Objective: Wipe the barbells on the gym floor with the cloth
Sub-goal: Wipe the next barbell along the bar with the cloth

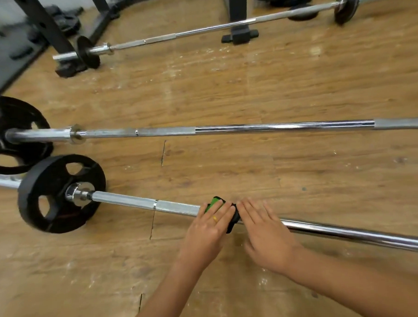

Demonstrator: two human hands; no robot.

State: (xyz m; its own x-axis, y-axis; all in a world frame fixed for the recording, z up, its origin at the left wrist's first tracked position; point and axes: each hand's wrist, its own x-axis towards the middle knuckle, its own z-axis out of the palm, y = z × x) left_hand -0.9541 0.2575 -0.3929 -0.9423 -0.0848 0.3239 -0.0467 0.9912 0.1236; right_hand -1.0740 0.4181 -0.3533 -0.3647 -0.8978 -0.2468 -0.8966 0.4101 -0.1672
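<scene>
Two bare hands and two bare forearms showed from the lower edge of the view. The left hand (206,232) wore one thin ring (215,218), yellow and a little shiny, low on a finger near the middle of the hand; which finger it was could not be told for sure. The left forearm (165,295) was uncovered as far as the edge. The right hand (265,234) was slightly blurred, and the right forearm (349,276) was likewise uncovered as far as the edge of the view.
</scene>
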